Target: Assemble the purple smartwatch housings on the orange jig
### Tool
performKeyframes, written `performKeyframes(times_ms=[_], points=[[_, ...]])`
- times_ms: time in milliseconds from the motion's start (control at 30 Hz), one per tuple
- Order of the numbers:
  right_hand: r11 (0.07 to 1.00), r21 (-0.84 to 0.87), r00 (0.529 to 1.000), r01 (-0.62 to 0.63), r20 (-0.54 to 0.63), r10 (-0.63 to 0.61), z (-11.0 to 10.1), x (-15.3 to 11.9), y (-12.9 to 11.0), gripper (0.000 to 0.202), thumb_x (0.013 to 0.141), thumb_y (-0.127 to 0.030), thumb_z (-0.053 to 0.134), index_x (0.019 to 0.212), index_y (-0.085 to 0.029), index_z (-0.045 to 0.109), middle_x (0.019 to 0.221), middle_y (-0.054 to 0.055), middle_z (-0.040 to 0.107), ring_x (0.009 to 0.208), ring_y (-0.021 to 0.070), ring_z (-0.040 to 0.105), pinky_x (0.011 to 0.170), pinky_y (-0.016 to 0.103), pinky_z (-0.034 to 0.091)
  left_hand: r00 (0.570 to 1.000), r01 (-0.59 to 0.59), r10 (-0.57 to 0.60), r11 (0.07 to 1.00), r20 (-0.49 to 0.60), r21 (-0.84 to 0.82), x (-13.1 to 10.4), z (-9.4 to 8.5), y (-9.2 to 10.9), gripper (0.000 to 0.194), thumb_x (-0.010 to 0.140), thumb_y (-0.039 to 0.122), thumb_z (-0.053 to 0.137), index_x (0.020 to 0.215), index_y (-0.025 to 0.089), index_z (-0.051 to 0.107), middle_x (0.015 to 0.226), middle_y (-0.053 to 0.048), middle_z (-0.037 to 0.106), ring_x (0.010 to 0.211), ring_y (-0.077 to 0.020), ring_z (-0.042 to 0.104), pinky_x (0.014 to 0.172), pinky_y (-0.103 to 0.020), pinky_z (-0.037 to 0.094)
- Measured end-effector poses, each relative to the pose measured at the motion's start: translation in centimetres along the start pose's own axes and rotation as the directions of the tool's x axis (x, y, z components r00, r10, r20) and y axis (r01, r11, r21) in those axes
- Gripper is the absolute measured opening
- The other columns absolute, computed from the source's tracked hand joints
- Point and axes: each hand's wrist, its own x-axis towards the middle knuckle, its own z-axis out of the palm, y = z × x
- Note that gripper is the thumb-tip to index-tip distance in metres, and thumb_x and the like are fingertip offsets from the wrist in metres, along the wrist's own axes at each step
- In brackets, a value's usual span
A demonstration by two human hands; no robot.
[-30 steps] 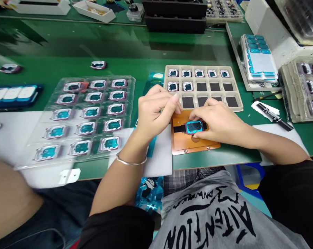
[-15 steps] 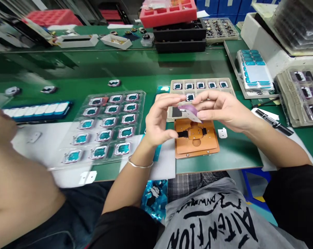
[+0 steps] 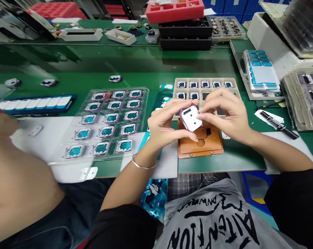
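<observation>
My left hand [image 3: 167,124] holds a small purple-edged case [image 3: 190,118] between thumb and fingers, its white face with dark holes turned toward me. At the case's right edge, my right hand [image 3: 226,114] pinches the white face's rim with thumb and forefinger. Beneath both hands lies an orange fixture plate [image 3: 201,150] with a dark strap-like piece on it. A beige tray [image 3: 235,92] of similar cases stands behind my hands. Part of a white plate [image 3: 226,136] shows beside the fixture, below my right hand.
A clear tray [image 3: 144,103] of teal-filled cases lies to the left, near another person's arm [image 3: 18,169]. On the right are a black marker [image 3: 279,125], teal sticker sheets [image 3: 262,74] and stacked trays [image 3: 296,100]. Red and black trays [image 3: 185,43] stand at the back.
The case has turned so its white face shows toward me. My left hand now grips its side, and my right fingers have shifted to its right edge. The view has shifted slightly.
</observation>
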Motion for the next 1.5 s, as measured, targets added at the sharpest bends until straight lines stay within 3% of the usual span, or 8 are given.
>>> performKeyframes(times_ms=[67, 233, 367, 667, 867, 1000, 1133, 1500], points=[[0.966, -0.238, 0.994, 0.101, 0.068, -0.087, -0.5, 0.1, -0.7, 0.012, 0.094, -0.037, 0.072, 0.092, -0.027, 0.076, 0.101, 0.005, 0.065, 0.1, 0.0222, 0.061, 0.086, 0.041, 0.056, 1.0, 0.011, -0.011, 1.0, 0.012, 0.008, 0.1, 0.1, 0.3, 0.086, 0.06, 0.06, 0.09, 0.139, 0.038, 0.063, 0.116, -0.007, 0.077, 0.105, -0.0276, 0.073, 0.093, -0.045, 0.061], [0.883, -0.465, 0.981, 0.066, 0.19, 0.027, -0.9, 0.3, -1.8, 0.02, 0.099, -0.038, 0.063, 0.1, -0.027, 0.079, 0.111, 0.009, 0.063, 0.106, 0.0257, 0.059, 0.087, 0.045, 0.055, 0.999, 0.042, -0.043, 0.999, 0.03, 0.034, 0.4, 0.2, 0.6, 0.074, 0.062, 0.061, 0.088, 0.129, 0.036, 0.07, 0.105, -0.006, 0.079, 0.096, -0.0254, 0.073, 0.09, -0.044, 0.061], [0.9, -0.435, 0.973, 0.033, 0.22, 0.07, -1.0, 0.5, -1.5, 0.015, 0.093, -0.038, 0.072, 0.096, -0.025, 0.078, 0.111, 0.01, 0.061, 0.105, 0.0257, 0.059, 0.085, 0.043, 0.056, 0.991, 0.103, -0.112, 0.988, 0.072, 0.119, 0.0, 0.0, 0.4, 0.072, 0.059, 0.071, 0.085, 0.118, 0.032, 0.076, 0.095, -0.005, 0.079, 0.089, -0.0237, 0.07, 0.082, -0.042, 0.059], [0.945, -0.324, 0.969, 0.04, 0.243, 0.043, -2.0, 0.9, -2.4, 0.03, 0.091, -0.045, 0.074, 0.074, -0.021, 0.07, 0.094, 0.005, 0.064, 0.091, 0.02, 0.062, 0.082, 0.039, 0.054, 0.993, 0.113, -0.113, 0.993, 0.013, 0.039, 0.1, 0.0, 0.7, 0.068, 0.063, 0.054, 0.091, 0.127, 0.039, 0.071, 0.106, -0.004, 0.078, 0.094, -0.0223, 0.069, 0.084, -0.042, 0.06], [0.92, -0.377, 0.991, 0.105, 0.115, -0.066, -3.0, 1.0, -3.9, 0.023, 0.092, -0.04, 0.074, 0.075, -0.024, 0.068, 0.087, 0.004, 0.069, 0.086, 0.0224, 0.066, 0.082, 0.042, 0.055, 0.987, 0.161, -0.16, 0.986, -0.02, 0.045, 0.4, -0.7, 0.7, 0.069, 0.061, 0.06, 0.09, 0.125, 0.041, 0.072, 0.112, -0.005, 0.078, 0.1, -0.0257, 0.069, 0.085, -0.047, 0.061], [0.84, -0.526, 0.969, 0.129, 0.246, 0.005, -2.2, 1.0, -3.3, 0.022, 0.098, -0.04, 0.062, 0.087, -0.027, 0.075, 0.097, 0.005, 0.069, 0.095, 0.0248, 0.064, 0.092, 0.05, 0.051, 0.99, 0.139, -0.14, 0.99, 0.034, 0.027, 0.3, -0.1, 0.7, 0.068, 0.062, 0.06, 0.09, 0.125, 0.04, 0.073, 0.108, -0.005, 0.079, 0.095, -0.0256, 0.069, 0.084, -0.047, 0.06], [0.835, -0.481, 0.947, 0.267, 0.29, -0.135, -1.6, 0.8, -2.8, 0.023, 0.101, -0.031, 0.055, 0.095, -0.027, 0.077, 0.103, 0.005, 0.069, 0.091, 0.021, 0.06, 0.088, 0.044, 0.05, 0.982, 0.176, -0.18, 0.981, 0.056, 0.077, 0.0, 0.0, 0.5, 0.069, 0.059, 0.069, 0.088, 0.119, 0.037, 0.076, 0.1, -0.005, 0.079, 0.087, -0.0244, 0.066, 0.08, -0.046, 0.057], [0.848, -0.51, 0.953, 0.143, 0.304, 0.021, -1.7, 0.7, -3.5, 0.025, 0.1, -0.031, 0.059, 0.079, -0.023, 0.07, 0.097, 0.005, 0.067, 0.095, 0.0228, 0.063, 0.091, 0.045, 0.052, 0.995, 0.07, -0.074, 0.996, 0.07, 0.062, -0.2, 0.6, 0.7, 0.069, 0.066, 0.051, 0.092, 0.13, 0.04, 0.069, 0.105, -0.003, 0.078, 0.088, -0.0208, 0.068, 0.076, -0.039, 0.06]])
